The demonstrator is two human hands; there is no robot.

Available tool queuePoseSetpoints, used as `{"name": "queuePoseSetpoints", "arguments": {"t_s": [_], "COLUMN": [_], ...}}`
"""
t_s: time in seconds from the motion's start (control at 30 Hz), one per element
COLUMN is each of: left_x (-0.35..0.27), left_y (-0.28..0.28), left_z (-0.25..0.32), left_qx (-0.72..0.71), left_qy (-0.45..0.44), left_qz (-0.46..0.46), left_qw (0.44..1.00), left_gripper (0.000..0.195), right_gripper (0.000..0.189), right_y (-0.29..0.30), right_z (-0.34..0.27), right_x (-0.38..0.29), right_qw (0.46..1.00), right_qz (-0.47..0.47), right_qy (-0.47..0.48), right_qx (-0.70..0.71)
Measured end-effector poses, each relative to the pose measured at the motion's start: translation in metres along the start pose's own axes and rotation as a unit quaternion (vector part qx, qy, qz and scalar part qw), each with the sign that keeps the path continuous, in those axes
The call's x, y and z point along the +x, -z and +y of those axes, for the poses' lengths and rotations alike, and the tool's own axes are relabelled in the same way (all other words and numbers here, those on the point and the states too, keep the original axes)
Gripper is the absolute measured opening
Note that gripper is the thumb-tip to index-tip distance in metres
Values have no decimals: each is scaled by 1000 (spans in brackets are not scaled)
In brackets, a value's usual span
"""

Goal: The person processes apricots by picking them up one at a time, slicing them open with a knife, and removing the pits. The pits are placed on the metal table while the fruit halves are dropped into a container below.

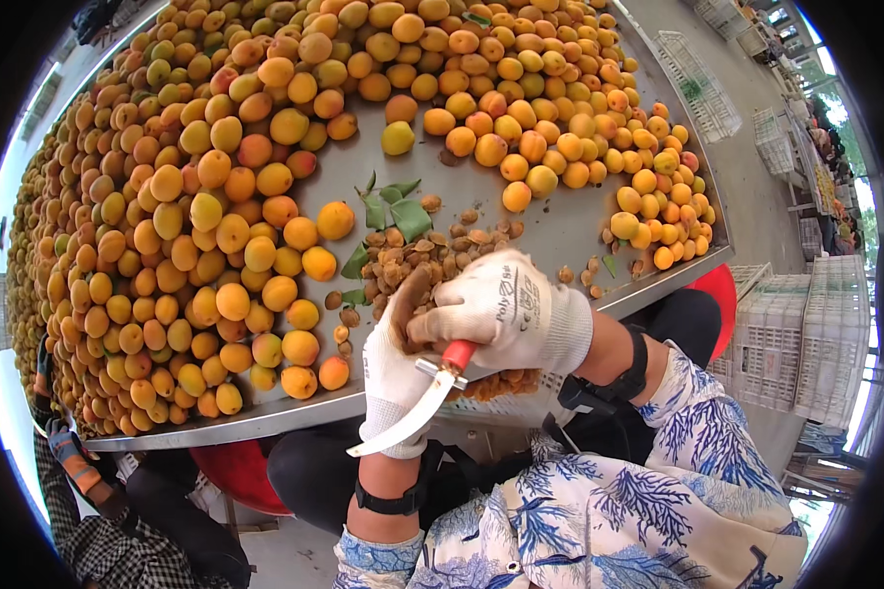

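My right hand (497,313), in a white knit glove bearing writing, is closed on the red handle of a curved knife (412,421). The pale blade slants down and leftward across my left wrist. My left hand (394,361), gloved in white with brown stains on its fingers, meets the right one at the fingertips. Anything between its fingers is hidden by the right hand. Just beyond both hands lies a heap of brown apricot pits (412,254) with green leaves (411,219) at its far side. Below my hands, pitted apricot pieces (504,384) show past the table edge.
A large pile of whole apricots (214,169) covers much of the metal table (574,228), which has a raised rim. A smaller apricot group (663,206) sits at right. Another person's gloved hand (74,456) is at lower left. Plastic crates (770,346) stand on the right.
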State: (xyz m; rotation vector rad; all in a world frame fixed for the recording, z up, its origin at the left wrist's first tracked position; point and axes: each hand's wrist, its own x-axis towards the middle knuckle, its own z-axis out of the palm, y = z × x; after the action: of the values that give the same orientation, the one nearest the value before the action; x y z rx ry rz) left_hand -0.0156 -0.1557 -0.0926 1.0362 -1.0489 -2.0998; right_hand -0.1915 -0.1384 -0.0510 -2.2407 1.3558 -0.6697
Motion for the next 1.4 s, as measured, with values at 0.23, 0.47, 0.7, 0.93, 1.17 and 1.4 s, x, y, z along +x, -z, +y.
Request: {"name": "queuePoseSetpoints", "arguments": {"t_s": [0.23, 0.47, 0.7, 0.93, 1.17, 1.4], "left_x": [-9, -18, -21, -25, -35, -38], "left_y": [-17, -18, -10, -12, -19, -26], "left_z": [10, 16, 11, 10, 25, 52], "left_qx": [252, 370, 438, 478, 362, -91], "left_qy": [50, -40, -36, -39, -53, -83], "left_qz": [-160, -277, -198, -210, -151, -31], "left_qw": [953, 886, 876, 852, 918, 992], "left_gripper": [54, 61, 54, 49, 42, 56], "right_gripper": [22, 36, 60, 55, 55, 55], "right_y": [33, 19, -34, -22, 20, 44], "right_z": [5, 33, 58, 43, -8, -61], "right_x": [7, 48, 114, 90, 31, -14], "right_qw": [918, 916, 937, 939, 959, 975], "right_qz": [33, 86, -52, 17, 116, 85], "right_qy": [-362, -379, -344, -341, -256, -192], "right_qx": [157, 101, 39, 30, 38, 78]}}
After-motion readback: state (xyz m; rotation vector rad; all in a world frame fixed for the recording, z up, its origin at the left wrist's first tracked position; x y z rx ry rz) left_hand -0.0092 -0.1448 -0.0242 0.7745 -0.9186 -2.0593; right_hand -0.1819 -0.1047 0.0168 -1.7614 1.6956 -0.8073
